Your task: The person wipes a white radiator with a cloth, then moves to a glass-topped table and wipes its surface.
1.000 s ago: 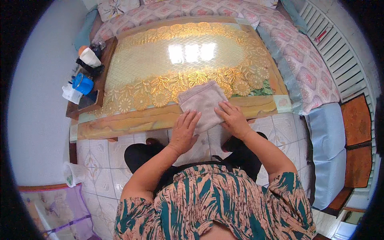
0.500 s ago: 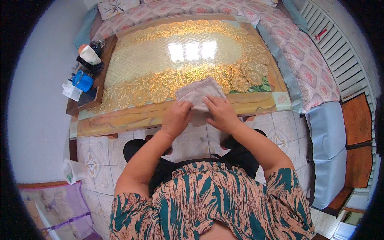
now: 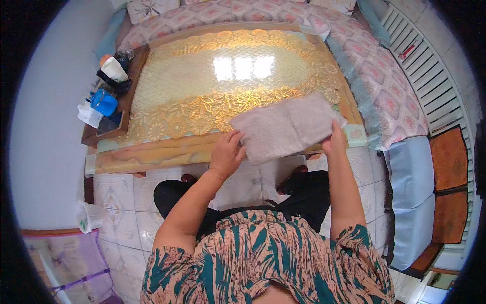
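One pale-grey folded fabric cloth (image 3: 288, 129) spans, in the head view, from the left grip (image 3: 241, 143), pinching its left edge, to the right grip (image 3: 331, 137), clamped on its right, over the gold-patterned table (image 3: 162, 160); a brown wooden tray (image 3: 133, 81) holds a blue rounded container (image 3: 104, 104)

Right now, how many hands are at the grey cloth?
2: the left hand at the left edge of the grey cloth, the right hand at its right edge. No others show.
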Action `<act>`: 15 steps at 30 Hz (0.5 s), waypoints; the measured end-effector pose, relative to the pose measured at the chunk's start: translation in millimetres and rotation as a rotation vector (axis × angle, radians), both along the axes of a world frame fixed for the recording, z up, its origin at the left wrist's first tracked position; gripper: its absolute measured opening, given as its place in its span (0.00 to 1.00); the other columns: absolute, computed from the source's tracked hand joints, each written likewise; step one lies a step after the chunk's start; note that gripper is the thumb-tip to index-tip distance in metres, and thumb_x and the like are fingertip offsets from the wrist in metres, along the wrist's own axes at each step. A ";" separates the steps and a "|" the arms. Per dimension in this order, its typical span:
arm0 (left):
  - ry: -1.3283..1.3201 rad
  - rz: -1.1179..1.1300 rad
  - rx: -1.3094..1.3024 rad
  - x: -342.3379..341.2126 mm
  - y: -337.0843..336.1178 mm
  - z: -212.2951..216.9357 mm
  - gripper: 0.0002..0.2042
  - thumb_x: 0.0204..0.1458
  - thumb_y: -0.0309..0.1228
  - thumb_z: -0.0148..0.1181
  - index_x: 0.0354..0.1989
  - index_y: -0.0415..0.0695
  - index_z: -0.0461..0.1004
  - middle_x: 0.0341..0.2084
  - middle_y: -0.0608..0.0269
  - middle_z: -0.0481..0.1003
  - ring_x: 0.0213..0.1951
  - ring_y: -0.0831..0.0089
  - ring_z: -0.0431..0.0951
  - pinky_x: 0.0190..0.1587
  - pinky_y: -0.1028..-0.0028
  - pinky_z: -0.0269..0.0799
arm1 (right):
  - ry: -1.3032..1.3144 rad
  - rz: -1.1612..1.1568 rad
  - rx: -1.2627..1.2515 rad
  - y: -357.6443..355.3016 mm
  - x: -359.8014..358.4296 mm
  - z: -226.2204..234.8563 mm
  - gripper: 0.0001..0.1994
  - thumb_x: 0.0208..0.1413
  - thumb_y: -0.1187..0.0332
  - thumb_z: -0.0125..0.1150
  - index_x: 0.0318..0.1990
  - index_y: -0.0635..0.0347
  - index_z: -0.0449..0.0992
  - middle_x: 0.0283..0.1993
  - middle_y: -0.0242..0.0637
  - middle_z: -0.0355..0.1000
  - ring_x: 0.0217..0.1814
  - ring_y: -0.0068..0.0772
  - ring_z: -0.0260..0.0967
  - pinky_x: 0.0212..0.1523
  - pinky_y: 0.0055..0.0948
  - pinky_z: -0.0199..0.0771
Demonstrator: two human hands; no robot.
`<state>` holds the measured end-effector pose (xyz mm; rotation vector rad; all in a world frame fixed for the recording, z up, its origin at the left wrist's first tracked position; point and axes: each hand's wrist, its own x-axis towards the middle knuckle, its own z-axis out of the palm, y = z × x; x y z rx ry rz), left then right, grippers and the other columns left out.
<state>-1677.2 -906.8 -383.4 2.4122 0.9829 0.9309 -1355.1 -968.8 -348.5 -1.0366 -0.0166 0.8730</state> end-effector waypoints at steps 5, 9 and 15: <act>0.054 0.010 -0.030 6.9 -2.7 -8.1 0.22 0.45 0.28 0.62 0.52 0.42 0.69 0.53 0.51 0.67 0.56 0.53 0.66 0.58 0.60 0.63 | 0.090 0.008 0.023 -24.6 16.4 -37.8 0.22 0.61 0.66 0.51 0.61 0.65 0.61 0.61 0.46 0.63 0.62 0.46 0.63 0.63 0.47 0.62; 0.109 0.001 0.025 18.8 -6.5 0.6 0.25 0.45 0.32 0.63 0.54 0.42 0.68 0.58 0.51 0.63 0.60 0.52 0.62 0.62 0.60 0.58 | 0.103 0.073 -0.028 -21.0 11.1 -18.9 0.24 0.58 0.65 0.55 0.60 0.64 0.62 0.61 0.46 0.64 0.61 0.47 0.63 0.63 0.49 0.62; 0.133 0.000 -0.022 28.0 -4.6 -14.5 0.28 0.45 0.40 0.64 0.57 0.45 0.68 0.60 0.53 0.62 0.62 0.52 0.60 0.63 0.58 0.56 | 0.111 -0.074 -0.058 -16.4 19.8 -14.2 0.21 0.62 0.61 0.51 0.58 0.63 0.65 0.58 0.44 0.68 0.59 0.43 0.66 0.60 0.48 0.66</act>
